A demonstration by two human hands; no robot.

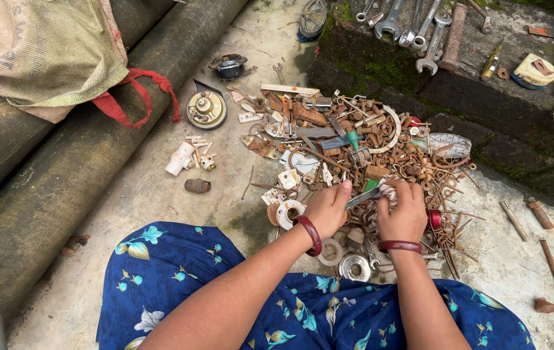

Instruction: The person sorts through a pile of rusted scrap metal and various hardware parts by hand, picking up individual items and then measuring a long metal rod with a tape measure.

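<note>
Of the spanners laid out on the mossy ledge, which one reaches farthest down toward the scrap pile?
The open-ended spanner, second from the right in the row; its jaw end hangs lowest on the mossy ledge, beside a rusty bar.

Wet concrete floor (160, 214), 2 big pipes (95, 149), mossy stone ledge (419, 84)

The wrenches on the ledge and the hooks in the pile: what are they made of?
The wrenches look like bare steel: grey with a dull shine. The hooks seem to be iron or steel, coated in orange-brown rust. The ledge looks like stone or concrete, mossy green.
</note>
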